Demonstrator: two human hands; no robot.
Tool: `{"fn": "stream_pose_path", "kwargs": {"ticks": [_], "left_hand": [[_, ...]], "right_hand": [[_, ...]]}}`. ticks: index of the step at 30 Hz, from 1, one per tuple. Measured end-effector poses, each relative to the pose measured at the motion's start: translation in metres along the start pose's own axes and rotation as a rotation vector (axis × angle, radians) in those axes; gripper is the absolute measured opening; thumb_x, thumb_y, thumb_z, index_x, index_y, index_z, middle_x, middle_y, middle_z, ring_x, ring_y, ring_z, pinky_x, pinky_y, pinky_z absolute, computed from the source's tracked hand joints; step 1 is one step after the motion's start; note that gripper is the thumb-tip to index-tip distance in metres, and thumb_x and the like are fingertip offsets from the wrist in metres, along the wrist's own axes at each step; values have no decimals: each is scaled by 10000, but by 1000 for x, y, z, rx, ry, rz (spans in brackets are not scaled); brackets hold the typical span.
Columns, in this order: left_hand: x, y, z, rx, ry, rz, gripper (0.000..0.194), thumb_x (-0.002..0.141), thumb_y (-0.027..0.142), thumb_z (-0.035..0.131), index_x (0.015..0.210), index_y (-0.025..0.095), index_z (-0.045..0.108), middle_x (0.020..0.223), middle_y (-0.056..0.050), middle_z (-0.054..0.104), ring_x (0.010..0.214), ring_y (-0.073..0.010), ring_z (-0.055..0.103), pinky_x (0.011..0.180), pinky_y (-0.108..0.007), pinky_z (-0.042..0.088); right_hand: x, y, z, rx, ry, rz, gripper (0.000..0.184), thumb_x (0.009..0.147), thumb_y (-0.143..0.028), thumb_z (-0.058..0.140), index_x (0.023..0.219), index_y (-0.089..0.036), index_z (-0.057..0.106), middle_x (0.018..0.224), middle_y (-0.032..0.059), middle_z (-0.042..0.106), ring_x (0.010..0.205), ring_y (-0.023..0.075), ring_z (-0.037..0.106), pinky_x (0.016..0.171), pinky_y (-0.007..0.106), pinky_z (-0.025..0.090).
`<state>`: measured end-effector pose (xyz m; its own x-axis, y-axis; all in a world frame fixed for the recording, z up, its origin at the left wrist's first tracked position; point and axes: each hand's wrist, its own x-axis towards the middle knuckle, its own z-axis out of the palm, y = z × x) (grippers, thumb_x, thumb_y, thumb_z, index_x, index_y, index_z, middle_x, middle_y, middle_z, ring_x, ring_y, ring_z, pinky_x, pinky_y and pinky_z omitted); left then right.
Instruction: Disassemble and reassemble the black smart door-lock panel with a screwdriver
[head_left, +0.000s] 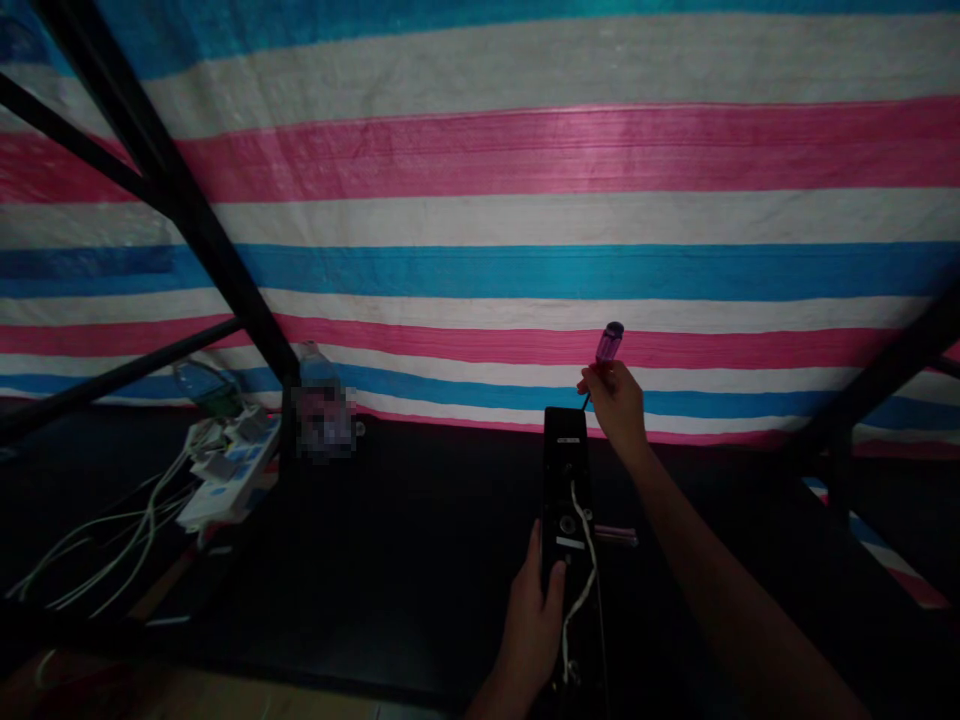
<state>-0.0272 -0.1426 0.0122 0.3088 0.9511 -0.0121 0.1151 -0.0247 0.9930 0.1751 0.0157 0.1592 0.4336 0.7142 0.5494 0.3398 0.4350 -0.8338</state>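
My right hand (618, 402) grips a screwdriver (609, 342) by its purple handle, with the thin shaft pointing down at the far end of a long black device (568, 428). Whether the tip touches the device I cannot tell. Around the device's left side my left hand (530, 610) is wrapped, thumb on its face. Along that face runs a twisted white cable (587, 560), near small round fittings and pale labels. Just right of the device lies a purplish, clear-handled object (616, 536), perhaps another screwdriver; its kind is unclear in the dim light.
A dark tabletop (405, 560) stretches below the striped sheet (525, 220). On the left, a white power strip (232, 480) trails several cables. Beside the black frame post (225, 260) stands a partly blurred bottle (319, 365). Another black bar (877, 370) slants on the right.
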Motion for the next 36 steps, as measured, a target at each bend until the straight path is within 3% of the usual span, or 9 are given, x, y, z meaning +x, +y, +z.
{"fn": "stream_pose_path", "kwargs": {"ticks": [3,7,13,19,23,27,30,36], "left_hand": [[0,0,0,-13,11,9,616,998,449,446,1541,175,345,1582,-94,401,1470,-237,342,1214,-377,250],[0,-1,0,-32,4,-1,624,995,452,453,1545,182,334,1578,-95,409,1463,-241,356,1210,-386,262],[0,0,1,-53,24,0,617,984,453,472,1532,193,364,1561,-94,436,1453,-251,374,1206,-400,277],[0,4,0,-32,22,-3,614,985,450,465,1534,194,361,1566,-92,428,1451,-257,377,1205,-407,281],[0,5,0,-10,8,4,613,993,445,448,1539,184,347,1569,-95,424,1453,-246,376,1203,-396,285],[0,3,-1,-27,14,-4,617,988,449,458,1536,186,354,1556,-95,444,1445,-244,390,1197,-386,293],[0,3,0,-36,13,-5,618,986,451,463,1536,193,353,1558,-91,441,1446,-246,388,1198,-391,292],[-1,5,0,-28,19,-1,600,989,439,461,1529,194,371,1564,-87,433,1450,-255,379,1201,-399,286]], "right_hand": [[-2,0,2,80,27,41,329,758,-477,739,837,-239,527,696,1,708,684,211,712,620,323,532],[-3,0,-1,19,-9,7,287,816,-490,669,786,-230,552,748,34,729,685,200,691,613,319,518],[-2,3,-3,-89,-16,-67,279,948,-462,445,1003,-235,598,819,34,713,736,182,676,620,308,508],[-4,4,0,8,45,-46,221,839,-415,644,911,-252,514,727,-16,677,707,188,694,626,307,513],[-2,2,-2,-7,24,-54,227,883,-455,587,867,-229,568,775,28,713,758,204,703,680,333,529],[0,3,-4,-46,8,-83,324,925,-513,494,973,-220,622,841,49,721,763,200,697,674,333,531],[0,3,-2,-25,31,-68,299,889,-499,558,995,-225,614,817,33,706,754,198,699,677,333,541],[-1,1,1,113,77,12,268,773,-401,716,856,-247,512,724,-11,710,715,212,724,669,343,556]]}}
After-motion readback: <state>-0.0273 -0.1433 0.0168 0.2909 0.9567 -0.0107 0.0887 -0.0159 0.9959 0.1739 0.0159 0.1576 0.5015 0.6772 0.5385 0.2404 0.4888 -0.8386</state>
